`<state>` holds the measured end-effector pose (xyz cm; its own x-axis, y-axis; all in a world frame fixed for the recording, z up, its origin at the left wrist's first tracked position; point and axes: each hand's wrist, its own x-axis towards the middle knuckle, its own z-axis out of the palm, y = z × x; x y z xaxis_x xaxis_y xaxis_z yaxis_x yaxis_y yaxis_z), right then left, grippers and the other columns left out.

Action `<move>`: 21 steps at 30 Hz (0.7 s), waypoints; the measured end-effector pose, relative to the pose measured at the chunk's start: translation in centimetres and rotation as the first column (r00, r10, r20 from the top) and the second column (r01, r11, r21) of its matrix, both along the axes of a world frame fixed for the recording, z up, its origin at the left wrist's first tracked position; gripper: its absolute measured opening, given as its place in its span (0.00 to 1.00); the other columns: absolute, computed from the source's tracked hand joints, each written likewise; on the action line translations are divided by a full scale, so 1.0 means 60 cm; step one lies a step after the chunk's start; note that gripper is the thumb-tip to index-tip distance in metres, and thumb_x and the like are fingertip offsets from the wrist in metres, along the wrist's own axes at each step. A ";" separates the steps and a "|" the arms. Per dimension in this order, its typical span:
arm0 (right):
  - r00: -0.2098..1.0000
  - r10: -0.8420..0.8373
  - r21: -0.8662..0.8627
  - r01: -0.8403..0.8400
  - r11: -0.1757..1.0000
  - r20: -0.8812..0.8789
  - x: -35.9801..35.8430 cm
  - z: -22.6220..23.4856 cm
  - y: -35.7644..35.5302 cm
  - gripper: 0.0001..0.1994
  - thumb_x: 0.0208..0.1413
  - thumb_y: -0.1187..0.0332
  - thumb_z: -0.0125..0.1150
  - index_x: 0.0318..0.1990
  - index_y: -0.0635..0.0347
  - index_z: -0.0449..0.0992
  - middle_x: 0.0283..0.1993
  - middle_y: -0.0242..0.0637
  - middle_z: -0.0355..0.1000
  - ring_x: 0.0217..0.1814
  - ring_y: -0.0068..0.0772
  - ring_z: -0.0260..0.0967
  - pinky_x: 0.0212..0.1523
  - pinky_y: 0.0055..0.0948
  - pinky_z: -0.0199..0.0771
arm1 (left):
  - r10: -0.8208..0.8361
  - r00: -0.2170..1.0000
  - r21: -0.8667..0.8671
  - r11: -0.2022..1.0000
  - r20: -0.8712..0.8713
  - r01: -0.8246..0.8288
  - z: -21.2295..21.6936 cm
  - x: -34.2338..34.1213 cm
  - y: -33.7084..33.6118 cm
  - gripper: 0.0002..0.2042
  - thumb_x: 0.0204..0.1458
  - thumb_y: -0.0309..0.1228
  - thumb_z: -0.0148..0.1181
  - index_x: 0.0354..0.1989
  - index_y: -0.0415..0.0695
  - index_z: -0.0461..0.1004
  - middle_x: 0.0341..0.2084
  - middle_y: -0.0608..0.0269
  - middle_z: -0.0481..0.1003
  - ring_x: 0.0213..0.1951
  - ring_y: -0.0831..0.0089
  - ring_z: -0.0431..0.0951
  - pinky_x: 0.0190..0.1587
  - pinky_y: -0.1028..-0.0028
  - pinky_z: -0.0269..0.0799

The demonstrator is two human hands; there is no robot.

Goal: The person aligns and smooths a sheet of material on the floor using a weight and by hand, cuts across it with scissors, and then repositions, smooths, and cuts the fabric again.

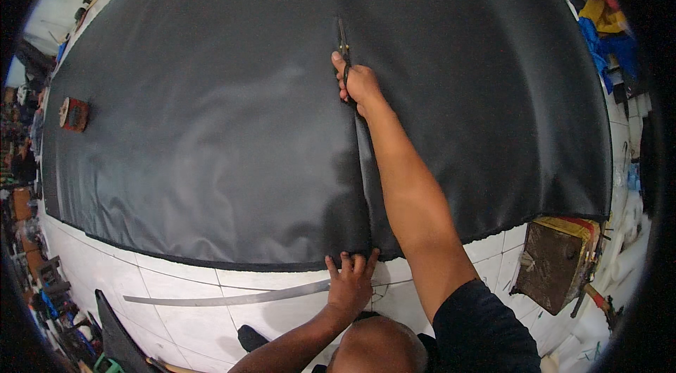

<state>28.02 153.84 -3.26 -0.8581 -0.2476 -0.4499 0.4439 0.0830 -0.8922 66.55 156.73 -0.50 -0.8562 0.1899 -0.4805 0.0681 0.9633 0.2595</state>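
A large black leather-like sheet (pixel 232 127) lies spread over the floor. My right hand (pixel 362 86) is wrapped round the handles of a pair of dark scissors (pixel 343 42), far out near the sheet's middle. The blades point away from me. From the scissors, a cut line runs back through the sheet to its near edge, with the two sides lying close together. At that near edge, beside the cut, my left hand (pixel 350 281) rests with its fingers spread on the material. Its palm lies over one end of a long metal ruler (pixel 232 299).
White floor tiles (pixel 176 317) show in front of the sheet. A red tin-like container (pixel 73 114) stands on the sheet at the left. A worn brown block-shaped object (pixel 551 266) sits by the near right corner. Clutter lines both sides, including blue and yellow cloth (pixel 602 21) at right.
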 end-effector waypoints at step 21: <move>0.999 -0.031 0.055 0.033 0.998 -0.025 -0.108 -0.025 -0.046 0.26 0.55 0.42 0.64 0.26 0.60 0.71 0.19 0.29 0.64 0.17 0.23 0.61 0.19 0.26 0.63 | -0.070 0.991 -0.048 0.996 0.112 0.076 0.022 -0.030 -0.010 0.40 0.49 0.47 0.61 0.73 0.61 0.52 0.51 0.53 0.65 0.58 0.48 0.65 0.53 0.27 0.57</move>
<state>21.53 151.07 -4.77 -0.8757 -0.1951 -0.4417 0.4260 0.1185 -0.8969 64.76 156.12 0.79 -0.7825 0.2227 -0.5815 0.1129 0.9691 0.2193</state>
